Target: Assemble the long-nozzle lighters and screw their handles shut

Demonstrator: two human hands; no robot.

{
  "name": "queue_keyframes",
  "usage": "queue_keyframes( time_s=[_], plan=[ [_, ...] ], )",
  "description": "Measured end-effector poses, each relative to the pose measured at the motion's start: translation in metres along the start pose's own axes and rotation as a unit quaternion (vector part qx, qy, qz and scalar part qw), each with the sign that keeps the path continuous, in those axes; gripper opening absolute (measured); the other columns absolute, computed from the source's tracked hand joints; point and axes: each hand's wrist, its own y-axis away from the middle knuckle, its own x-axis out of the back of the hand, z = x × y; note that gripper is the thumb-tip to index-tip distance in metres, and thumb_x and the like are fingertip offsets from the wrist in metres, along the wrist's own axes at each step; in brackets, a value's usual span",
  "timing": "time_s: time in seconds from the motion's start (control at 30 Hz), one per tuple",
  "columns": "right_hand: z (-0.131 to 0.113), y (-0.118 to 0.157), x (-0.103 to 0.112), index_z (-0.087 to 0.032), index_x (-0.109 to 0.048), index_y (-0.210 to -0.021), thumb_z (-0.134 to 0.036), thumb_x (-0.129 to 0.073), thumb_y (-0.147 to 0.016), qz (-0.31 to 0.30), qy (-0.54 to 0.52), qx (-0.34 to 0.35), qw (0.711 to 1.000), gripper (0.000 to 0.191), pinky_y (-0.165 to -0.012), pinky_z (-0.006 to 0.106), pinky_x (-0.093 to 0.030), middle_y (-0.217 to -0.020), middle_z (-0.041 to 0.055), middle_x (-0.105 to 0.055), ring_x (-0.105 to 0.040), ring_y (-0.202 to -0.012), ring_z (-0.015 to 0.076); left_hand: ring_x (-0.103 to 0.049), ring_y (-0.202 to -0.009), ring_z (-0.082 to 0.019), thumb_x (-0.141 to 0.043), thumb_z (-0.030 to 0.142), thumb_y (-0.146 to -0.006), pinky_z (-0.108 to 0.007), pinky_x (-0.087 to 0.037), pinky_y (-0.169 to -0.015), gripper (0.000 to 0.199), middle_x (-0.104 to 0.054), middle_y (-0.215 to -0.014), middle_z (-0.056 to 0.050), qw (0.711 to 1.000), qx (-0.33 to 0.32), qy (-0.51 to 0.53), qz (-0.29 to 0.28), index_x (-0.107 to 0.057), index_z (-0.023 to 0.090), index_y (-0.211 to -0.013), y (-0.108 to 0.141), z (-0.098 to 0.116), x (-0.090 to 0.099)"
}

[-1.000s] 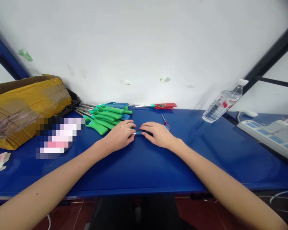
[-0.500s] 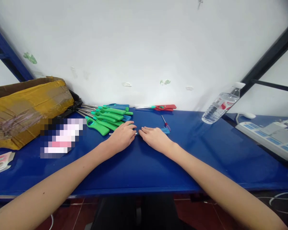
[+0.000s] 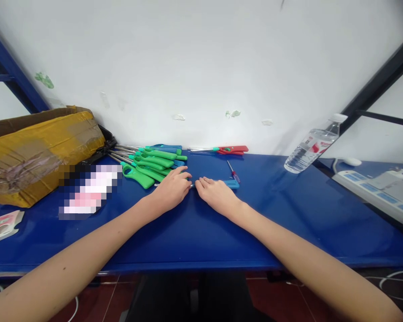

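Compared with the first picture, a blue handle point(image 3: 233, 184) now shows beyond the right hand point(image 3: 216, 192), near the middle of the frame; both hands remain close together there, and little has shifted since the second picture.

From the left edge, a printed packet point(image 3: 2, 227) lies below a taped carton point(image 3: 40, 163), and next comes a pile of green-handled lighters point(image 3: 139, 176) on the blue surface point(image 3: 154, 241). Just right of the pile, the left hand point(image 3: 173, 188) bends over the surface, a small pale end point(image 3: 157, 184) showing beside it. Its fingers are curled, with their tips at a short silvery part point(image 3: 192, 185); whether they pinch it, I cannot tell. The right fingers are closed over the piece with the blue handle, which lies flat at centre and points to the right.

With so little metal bare between the hands, a light, level hold would serve best: wrists low, both ends in line, pressure even so that nothing bends or rolls. The screwdriver point(image 3: 234, 173) lies just behind the handle, so the right hand should avoid swinging outward. Farther back are red-handled lighters point(image 3: 233, 150); a tilted bottle point(image 3: 309, 147) stands well off at right.
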Motion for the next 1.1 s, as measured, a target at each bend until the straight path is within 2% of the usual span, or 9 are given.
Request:
queue_keyframes(
  time_s=[0.23, 0.43, 0.67, 0.83, 1.1],
  plan=[
    [-0.001, 0.001, -0.001, -0.008, -0.058, -0.109, -0.003, -0.036, -0.097, 0.014, -0.008, -0.009, 1.000, 0.026, -0.074, 0.033, -0.056, -0.106, 0.0184, -0.069, -0.069, -0.099, 0.0255, -0.041, -0.139, -0.035, -0.048, 0.015, -0.095, -0.059, -0.032, -0.114, 0.029, -0.066, -0.126, -0.013, 1.000, 0.015, -0.009, 0.003, -0.077, 0.015, -0.099, 0.001, 0.005, 0.005],
    [-0.002, 0.001, -0.002, -0.008, -0.057, -0.109, -0.003, -0.037, -0.096, 0.018, -0.002, -0.016, 1.000, 0.025, -0.076, 0.033, -0.056, -0.109, 0.0199, -0.069, -0.068, -0.102, 0.0258, -0.037, -0.142, -0.035, -0.045, 0.015, -0.097, -0.058, -0.029, -0.116, 0.032, -0.065, -0.129, -0.015, 0.999, 0.038, -0.011, -0.016, -0.076, 0.013, -0.101, 0.000, 0.009, 0.008],
    [-0.003, 0.000, -0.001, -0.008, -0.058, -0.103, -0.001, -0.034, -0.095, 0.017, 0.000, -0.015, 1.000, 0.026, -0.072, 0.033, -0.055, -0.099, 0.0169, -0.069, -0.069, -0.095, 0.0256, -0.039, -0.141, -0.035, -0.045, 0.016, -0.097, -0.057, -0.034, -0.114, 0.031, -0.065, -0.129, -0.014, 0.999, 0.032, -0.024, -0.020, -0.076, 0.014, -0.102, 0.000, 0.007, 0.005],
    [-0.004, -0.002, 0.004, -0.005, -0.059, -0.107, -0.001, -0.037, -0.094, -0.003, 0.015, 0.002, 1.000, 0.026, -0.070, 0.033, -0.055, -0.100, 0.0196, -0.068, -0.068, -0.093, 0.0264, -0.040, -0.140, -0.034, -0.049, 0.015, -0.095, -0.055, -0.038, -0.113, 0.028, -0.066, -0.127, -0.014, 1.000, 0.020, -0.010, 0.000, -0.077, 0.014, -0.098, 0.001, 0.004, 0.001],
    [-0.008, -0.004, 0.010, -0.002, -0.060, -0.107, 0.000, -0.032, -0.094, -0.022, 0.009, -0.002, 1.000, 0.031, -0.076, 0.038, -0.057, -0.102, 0.0213, -0.068, -0.068, -0.096, 0.0293, -0.043, -0.138, -0.035, -0.049, 0.014, -0.094, -0.054, -0.042, -0.111, 0.028, -0.067, -0.122, -0.016, 0.999, 0.024, 0.022, 0.010, -0.077, 0.013, -0.096, 0.000, 0.001, -0.001]
  ],
)
